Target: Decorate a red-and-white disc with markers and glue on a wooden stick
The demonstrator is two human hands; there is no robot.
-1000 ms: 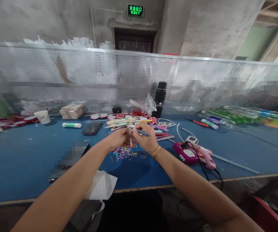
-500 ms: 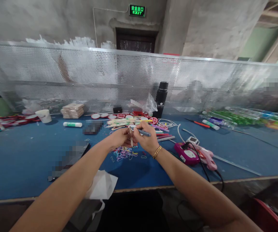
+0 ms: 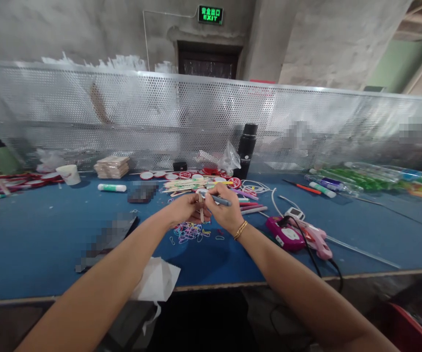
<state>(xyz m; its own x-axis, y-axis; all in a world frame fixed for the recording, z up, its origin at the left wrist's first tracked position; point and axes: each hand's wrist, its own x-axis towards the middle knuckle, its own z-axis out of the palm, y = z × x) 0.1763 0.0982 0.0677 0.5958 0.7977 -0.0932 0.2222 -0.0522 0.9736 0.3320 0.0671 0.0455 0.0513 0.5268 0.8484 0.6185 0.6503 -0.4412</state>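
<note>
Over the middle of the blue table, my left hand [image 3: 186, 209] is closed on a flat wooden craft stick [image 3: 201, 212], held roughly upright. A small white round piece [image 3: 202, 192] shows at the stick's upper end; whether the two are joined I cannot tell. My right hand [image 3: 226, 211], with a gold bracelet at the wrist, grips a grey-blue pen [image 3: 221, 200]. The pen slants, its tip end toward the white piece and partly hidden by the fingers. Just below the hands lies a pile of small coloured loops [image 3: 189, 232].
Behind the hands lie wooden sticks [image 3: 181, 185], red-and-white discs [image 3: 185, 174] and a black bottle [image 3: 245, 151]. To the right are a purple power strip [image 3: 284, 233] and pink glue gun [image 3: 319, 240]. A glue stick [image 3: 112, 187] and paper cup [image 3: 69, 174] stand left.
The whole view has shifted slightly to the right. Both hands keep their hold on the craft stick and the pen, with hardly any visible movement between them.
</note>
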